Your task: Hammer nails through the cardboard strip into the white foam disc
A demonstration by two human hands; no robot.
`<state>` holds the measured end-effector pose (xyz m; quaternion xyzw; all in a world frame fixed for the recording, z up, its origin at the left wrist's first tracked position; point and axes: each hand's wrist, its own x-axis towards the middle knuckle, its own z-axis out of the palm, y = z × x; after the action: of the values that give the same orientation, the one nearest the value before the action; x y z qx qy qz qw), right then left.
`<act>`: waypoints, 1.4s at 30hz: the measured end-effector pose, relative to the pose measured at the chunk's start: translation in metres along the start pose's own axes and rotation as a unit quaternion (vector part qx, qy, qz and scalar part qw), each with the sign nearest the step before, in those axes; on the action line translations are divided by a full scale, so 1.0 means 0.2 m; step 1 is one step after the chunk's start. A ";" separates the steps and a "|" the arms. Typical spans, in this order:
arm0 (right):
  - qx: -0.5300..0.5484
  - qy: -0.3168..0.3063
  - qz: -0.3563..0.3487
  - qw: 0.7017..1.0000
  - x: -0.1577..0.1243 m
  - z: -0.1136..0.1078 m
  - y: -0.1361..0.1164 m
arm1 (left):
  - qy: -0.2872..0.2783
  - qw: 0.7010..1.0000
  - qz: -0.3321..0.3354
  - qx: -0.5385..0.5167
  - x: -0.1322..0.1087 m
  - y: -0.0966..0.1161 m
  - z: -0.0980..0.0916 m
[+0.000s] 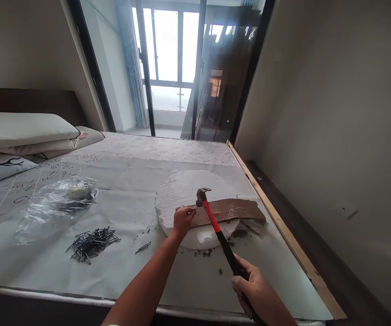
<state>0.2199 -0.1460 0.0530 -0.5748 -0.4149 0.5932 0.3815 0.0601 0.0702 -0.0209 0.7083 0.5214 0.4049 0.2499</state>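
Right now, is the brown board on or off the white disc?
On: the brown board lies across the white disc, its right end overhanging the edge.

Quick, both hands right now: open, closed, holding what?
Left hand: pinched closed at the brown board's left end; can't tell whether it holds anything.
Right hand: closed around the hammer's handle.
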 end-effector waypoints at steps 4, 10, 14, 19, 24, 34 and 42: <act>-0.010 -0.003 -0.004 1.000 0.00 0.00 0.00 | 0.008 0.999 0.017 0.051 0.01 0.00 0.02; -0.007 -0.007 0.003 1.000 -0.01 -0.01 -0.02 | 0.011 0.996 0.026 0.083 0.01 0.01 0.03; -0.001 -0.019 0.001 1.000 -0.03 -0.01 -0.03 | 0.009 0.995 0.024 0.094 0.01 0.01 0.03; 0.002 -0.002 0.006 1.000 -0.05 0.01 -0.05 | 0.008 0.995 0.022 0.094 0.00 0.02 0.03; 0.002 -0.007 0.025 1.000 -0.05 0.03 -0.04 | 0.004 0.994 0.023 0.104 0.00 0.01 0.04; 0.005 0.007 0.021 1.000 -0.04 0.03 -0.02 | 0.002 0.994 0.037 0.108 -0.01 -0.01 0.05; -0.021 0.000 0.029 0.999 -0.03 0.04 0.00 | -0.005 0.989 0.043 0.142 -0.01 -0.02 0.05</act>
<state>0.2120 -0.1517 0.0560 -0.5945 -0.4103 0.5953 0.3520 0.0651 0.0696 -0.0305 0.7602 0.5415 0.3338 0.1318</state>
